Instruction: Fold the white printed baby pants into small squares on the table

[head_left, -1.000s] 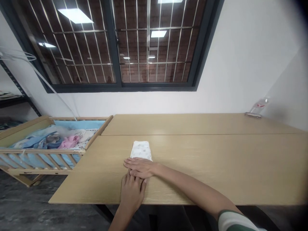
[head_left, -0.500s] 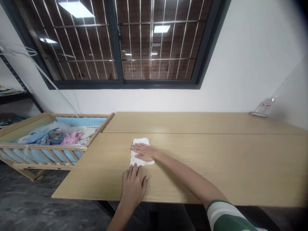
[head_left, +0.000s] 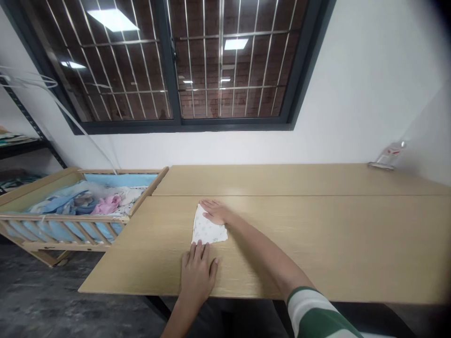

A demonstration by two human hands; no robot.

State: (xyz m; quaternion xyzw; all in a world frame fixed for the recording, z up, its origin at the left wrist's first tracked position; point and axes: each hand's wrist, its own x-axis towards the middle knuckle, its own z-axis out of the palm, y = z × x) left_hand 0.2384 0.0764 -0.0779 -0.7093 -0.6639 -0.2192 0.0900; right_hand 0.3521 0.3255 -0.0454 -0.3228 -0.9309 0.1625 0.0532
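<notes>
A small folded white cloth with a faint print (head_left: 207, 230) lies on the light wooden table (head_left: 317, 234), near its front left part. My left hand (head_left: 198, 272) lies flat and open on the table, fingertips touching the cloth's near edge. My right hand (head_left: 215, 212) lies flat and open across the cloth's far end, fingers pointing left.
A wooden crib (head_left: 63, 218) with blue, pink and white clothes stands left of the table. A clear plastic bottle (head_left: 386, 155) lies at the table's far right by the wall. A barred window (head_left: 183, 65) is ahead. A dark shelf (head_left: 17, 145) is at far left.
My right hand has slid away from me along the cloth, from its near end to its far end. My left hand stayed at the near edge.
</notes>
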